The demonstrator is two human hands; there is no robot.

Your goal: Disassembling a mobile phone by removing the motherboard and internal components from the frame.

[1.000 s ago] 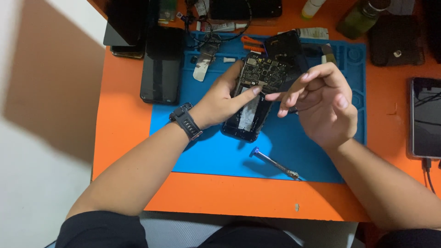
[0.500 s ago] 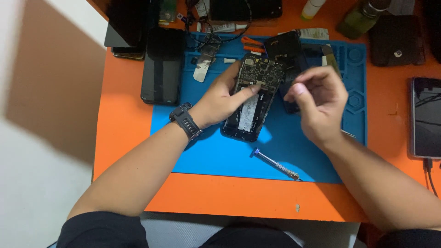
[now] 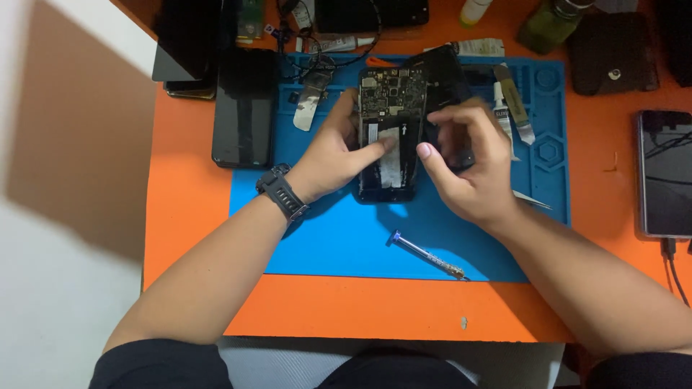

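Note:
An opened black phone [image 3: 389, 137] lies on the blue work mat [image 3: 324, 238], its circuit board and a white-labelled battery exposed. My left hand [image 3: 335, 155], with a black watch on the wrist, grips the phone's left edge and its thumb presses on the white label. On the other side, my right hand [image 3: 468, 169] has its thumb on the phone's right edge. Its fingers curl over a black back cover [image 3: 443, 75] that lies beside the phone. A thin metal tip [image 3: 532, 199] sticks out from under the right palm; whether the hand holds it is hidden.
A small screwdriver [image 3: 425, 256] lies on the mat near me. A black phone [image 3: 245, 108] lies at the left, another phone [image 3: 667, 173] with a cable at the right edge. A flat pry tool [image 3: 515, 108], a black pouch [image 3: 613, 50] and bottles crowd the orange table's [image 3: 187, 209] far side.
The phone has gone from tilted to straight on the mat. My right hand came down from a raised pinch to the phone's right edge. The left thumb slid onto the white label.

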